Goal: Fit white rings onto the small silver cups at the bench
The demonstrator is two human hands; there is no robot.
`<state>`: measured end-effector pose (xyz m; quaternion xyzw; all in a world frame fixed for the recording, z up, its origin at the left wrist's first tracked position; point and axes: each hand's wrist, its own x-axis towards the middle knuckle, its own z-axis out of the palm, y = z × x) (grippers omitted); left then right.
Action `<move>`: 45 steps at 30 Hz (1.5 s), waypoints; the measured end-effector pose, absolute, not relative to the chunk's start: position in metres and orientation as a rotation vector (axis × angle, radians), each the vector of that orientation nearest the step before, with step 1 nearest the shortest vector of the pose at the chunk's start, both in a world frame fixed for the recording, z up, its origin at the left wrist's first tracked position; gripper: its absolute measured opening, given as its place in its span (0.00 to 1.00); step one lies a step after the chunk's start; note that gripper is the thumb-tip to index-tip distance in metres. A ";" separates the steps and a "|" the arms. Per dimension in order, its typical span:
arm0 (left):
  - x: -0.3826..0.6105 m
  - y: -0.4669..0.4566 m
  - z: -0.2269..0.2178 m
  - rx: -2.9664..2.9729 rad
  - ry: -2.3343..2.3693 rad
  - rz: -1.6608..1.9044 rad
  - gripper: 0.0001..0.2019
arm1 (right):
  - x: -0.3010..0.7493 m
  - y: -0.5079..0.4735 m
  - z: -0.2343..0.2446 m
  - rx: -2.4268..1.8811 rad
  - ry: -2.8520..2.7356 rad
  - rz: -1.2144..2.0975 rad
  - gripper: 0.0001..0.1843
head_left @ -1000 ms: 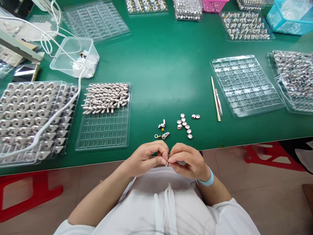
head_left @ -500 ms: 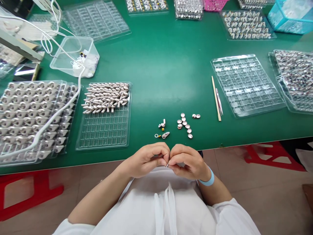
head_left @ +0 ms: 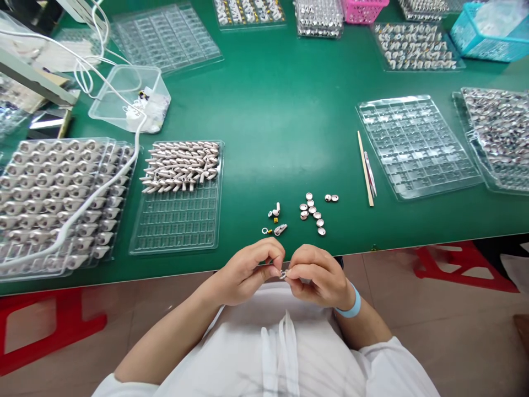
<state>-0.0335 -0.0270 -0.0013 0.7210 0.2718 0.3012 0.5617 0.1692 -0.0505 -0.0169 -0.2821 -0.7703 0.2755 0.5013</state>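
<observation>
1. A person's two bare hands meet at the near edge of a green table (head_left: 268, 110), just in front of a white garment (head_left: 256, 336).
2. A small pale part (head_left: 282, 274) sits in the narrow gap between the hands, right at the fingertips; its exact shape is too small to tell.
3. The left hand (head_left: 250, 271) pinches narrowly, thumb and forefinger bent together, with the part's left side at their tips.
4. The right hand (head_left: 318, 274), with a light blue band (head_left: 351, 302) at its wrist, also pinches narrowly, its fingertips at the part's right side; the other fingers curl in.
5. On the table just beyond the left hand lie a short stemmed piece (head_left: 276, 209), a white ring (head_left: 265, 230) and a pale elongated shell (head_left: 280, 229).
6. Beyond the right hand lies a loose cluster of small round cups (head_left: 311, 209).
7. Farther right, a thin wooden stick (head_left: 365, 168) and tweezers (head_left: 371, 173) lie side by side.
8. To the left, a see-through tray (head_left: 177, 223) bears rows of pale stemmed shells (head_left: 179, 165) in its far half.
</observation>
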 end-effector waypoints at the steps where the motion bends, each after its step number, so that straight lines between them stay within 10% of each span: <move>1: -0.034 -0.027 -0.001 1.714 0.662 0.723 0.07 | 0.169 -0.051 -0.017 -0.691 -1.862 0.631 0.13; 14: -0.058 -0.004 -0.018 2.281 1.503 0.631 0.11 | 0.195 -0.052 -0.013 -0.989 -1.640 0.743 0.09; 45: 0.032 0.044 0.016 1.623 1.226 0.518 0.08 | 0.214 -0.058 -0.023 -1.160 -1.376 0.860 0.07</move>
